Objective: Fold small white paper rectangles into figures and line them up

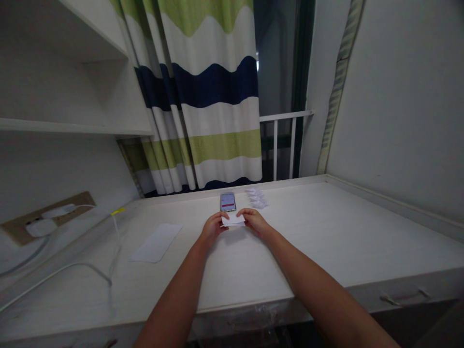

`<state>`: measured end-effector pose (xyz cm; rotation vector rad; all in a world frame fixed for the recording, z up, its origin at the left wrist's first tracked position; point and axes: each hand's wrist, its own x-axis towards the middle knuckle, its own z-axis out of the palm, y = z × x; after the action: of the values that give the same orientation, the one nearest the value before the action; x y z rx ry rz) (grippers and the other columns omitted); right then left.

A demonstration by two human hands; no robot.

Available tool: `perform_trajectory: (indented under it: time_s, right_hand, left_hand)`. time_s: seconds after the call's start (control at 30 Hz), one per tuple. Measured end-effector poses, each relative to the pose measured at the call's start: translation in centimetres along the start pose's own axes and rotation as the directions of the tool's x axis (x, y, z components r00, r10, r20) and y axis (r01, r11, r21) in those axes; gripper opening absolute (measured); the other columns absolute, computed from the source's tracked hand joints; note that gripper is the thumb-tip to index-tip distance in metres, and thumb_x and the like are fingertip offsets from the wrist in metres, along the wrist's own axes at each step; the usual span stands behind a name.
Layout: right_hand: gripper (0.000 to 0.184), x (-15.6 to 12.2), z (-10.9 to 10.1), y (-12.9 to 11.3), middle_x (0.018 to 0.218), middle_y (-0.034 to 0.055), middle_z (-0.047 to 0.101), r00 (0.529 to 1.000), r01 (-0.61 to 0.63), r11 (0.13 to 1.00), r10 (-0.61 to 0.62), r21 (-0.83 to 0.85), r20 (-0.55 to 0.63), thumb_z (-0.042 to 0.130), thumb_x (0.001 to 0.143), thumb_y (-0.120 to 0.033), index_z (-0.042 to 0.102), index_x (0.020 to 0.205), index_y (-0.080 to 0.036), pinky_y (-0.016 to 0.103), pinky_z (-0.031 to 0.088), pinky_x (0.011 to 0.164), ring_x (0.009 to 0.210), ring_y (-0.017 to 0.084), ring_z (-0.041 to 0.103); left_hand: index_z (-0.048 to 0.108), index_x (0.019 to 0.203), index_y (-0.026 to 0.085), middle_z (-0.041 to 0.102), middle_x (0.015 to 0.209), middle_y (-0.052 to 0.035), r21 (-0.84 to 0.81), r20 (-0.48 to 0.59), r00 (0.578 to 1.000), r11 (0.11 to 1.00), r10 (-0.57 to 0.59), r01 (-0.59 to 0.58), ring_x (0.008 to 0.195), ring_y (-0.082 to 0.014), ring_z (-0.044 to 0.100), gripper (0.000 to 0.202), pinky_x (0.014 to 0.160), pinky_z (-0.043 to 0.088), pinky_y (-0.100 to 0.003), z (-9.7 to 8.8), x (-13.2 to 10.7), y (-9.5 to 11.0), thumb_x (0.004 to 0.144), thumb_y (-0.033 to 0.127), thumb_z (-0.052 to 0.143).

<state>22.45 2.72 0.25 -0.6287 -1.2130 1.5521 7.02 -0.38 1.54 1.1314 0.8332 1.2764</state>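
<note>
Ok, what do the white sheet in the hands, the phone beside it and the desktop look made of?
The white sheet looks like thin matte paper, judging by its slim, flexible-looking edges. The phone seems to have a glossy glass screen, since it's lit, though its body is unclear. The desktop looks like white laminated board with a faint grain and soft sheen, though it could be painted.

A small white paper (233, 220) sits flat between the two hands. The left hand (213, 229) pinches one side, and the right hand (255, 222) pinches the other side. Just past the paper lies a phone (228, 202), face up, with its screen lit. Just beside the phone is a little heap of folded white papers (256, 197).
</note>
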Motion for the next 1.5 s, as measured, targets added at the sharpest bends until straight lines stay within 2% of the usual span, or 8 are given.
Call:
perform_trajectory:
  time_s: [0.53,0.63,0.77,0.9,1.1,1.3,1.4,1.5]
  right_hand:
    - [0.017,0.2,0.1,0.0,0.058,-0.0005,0.061,0.998,-0.023,0.998,0.019,-0.065,-0.065,0.048,0.050,-0.013,0.063,0.056,-0.015,0.022,0.035,0.055,0.056,0.011,0.052]
    - [0.021,0.2,0.1,0.0,0.056,-0.0009,0.060,0.997,-0.014,0.995,0.006,-0.100,-0.077,0.045,0.051,-0.013,0.065,0.058,-0.015,0.021,0.035,0.055,0.054,0.009,0.050]
    - [0.023,-0.1,0.2,-0.5,0.051,-0.0030,0.056,0.995,-0.005,0.992,-0.007,-0.124,-0.099,0.043,0.054,-0.014,0.064,0.063,-0.015,0.020,0.034,0.050,0.048,0.008,0.046]
    - [0.025,-0.3,0.3,-0.9,0.058,-0.0041,0.058,0.991,0.001,0.996,-0.013,-0.091,-0.133,0.051,0.059,-0.020,0.059,0.082,-0.020,0.021,0.039,0.050,0.051,0.009,0.053]
    - [0.031,-0.1,-0.1,-0.2,0.055,-0.0030,0.059,0.993,0.008,0.993,-0.023,-0.120,-0.117,0.068,0.052,-0.035,0.049,0.070,-0.020,0.023,0.043,0.050,0.053,0.013,0.058]
    - [0.034,1.1,-0.9,0.2,0.051,-0.0038,0.053,0.974,0.118,0.986,-0.138,-0.115,-0.182,0.073,0.043,-0.036,0.051,0.060,-0.018,0.025,0.044,0.054,0.048,0.009,0.050]
    - [0.031,1.2,-0.9,0.1,0.052,-0.0029,0.053,0.966,0.179,0.970,-0.205,-0.163,-0.158,0.072,0.045,-0.035,0.051,0.058,-0.017,0.025,0.043,0.055,0.051,0.010,0.049]
    - [0.027,0.9,-0.4,0.1,0.053,-0.0025,0.053,0.964,0.231,0.946,-0.255,-0.229,-0.079,0.070,0.049,-0.034,0.051,0.059,-0.017,0.025,0.041,0.054,0.052,0.010,0.049]
  left_hand:
    - [0.053,0.055,0.015,0.055,0.065,-0.0019,0.087,0.005,0.999,0.995,0.044,-0.045,0.063,-0.0130,0.051,0.008,0.052,0.040,-0.021,-0.2,0.4,-0.4,0.052,0.014,0.046]
    - [0.054,0.052,0.015,0.052,0.063,-0.0018,0.220,0.007,0.992,0.967,0.128,-0.127,0.064,-0.0135,0.050,0.010,0.054,0.039,-0.021,-0.4,0.4,-0.5,0.052,0.014,0.044]
    - [0.058,0.049,0.016,0.049,0.065,-0.0026,0.479,0.046,0.945,0.824,0.323,-0.304,0.068,-0.0145,0.048,0.016,0.057,0.039,-0.022,-0.6,0.5,-0.4,0.054,0.013,0.042]
    - [0.061,0.050,0.018,0.050,0.069,-0.0036,0.530,0.068,0.900,0.749,0.431,-0.398,0.072,-0.0153,0.048,0.020,0.060,0.040,-0.022,-0.8,0.5,-0.3,0.057,0.011,0.043]
    - [0.064,0.055,0.018,0.049,0.072,-0.0032,0.495,0.022,0.894,0.772,0.447,-0.398,0.068,-0.0136,0.048,0.020,0.058,0.042,-0.021,-0.6,0.3,0.0,0.058,0.010,0.047]
    - [0.064,0.059,0.018,0.054,0.077,-0.0043,0.495,0.061,0.930,0.798,0.363,-0.344,0.078,-0.0167,0.051,0.021,0.058,0.043,-0.021,-0.3,0.3,-0.3,0.053,0.006,0.047]
    - [0.061,0.070,0.018,0.057,0.081,-0.0033,0.430,0.022,0.935,0.841,0.354,-0.328,0.081,-0.0171,0.053,0.023,0.063,0.043,-0.023,-0.3,0.3,-0.4,0.053,0.007,0.051]
    - [0.055,0.091,0.020,0.060,0.082,-0.0016,0.332,-0.016,0.949,0.896,0.316,-0.293,0.074,-0.0150,0.055,0.036,0.062,0.042,-0.023,-0.2,0.1,-0.2,0.057,0.012,0.052]
